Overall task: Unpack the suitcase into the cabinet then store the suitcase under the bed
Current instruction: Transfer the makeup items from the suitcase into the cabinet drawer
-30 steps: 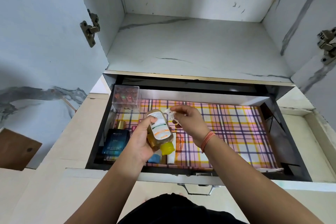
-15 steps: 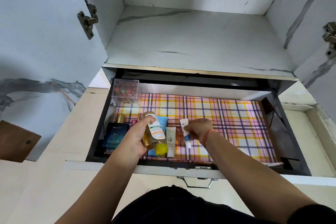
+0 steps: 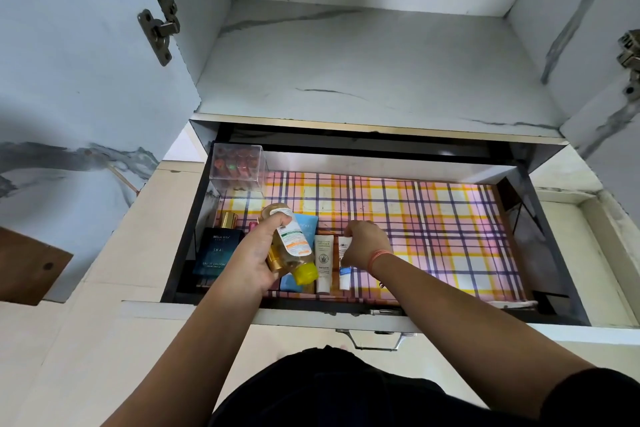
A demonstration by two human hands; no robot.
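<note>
I am watching my left hand gripping the amber bottle, yellow cap toward me, over the near-left part of the open cabinet drawer. My right hand is pinching the far end of a small white tube, which is lying on the plaid liner just beside a taller white tube. A blue tube, a dark cologne box and a clear box are sitting toward the drawer's left side.

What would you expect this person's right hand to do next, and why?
Probably let go: the right hand pinches the small tube, which already seems to lie on the plaid liner beside the taller tube, and the left hand holds a bottle.
</note>
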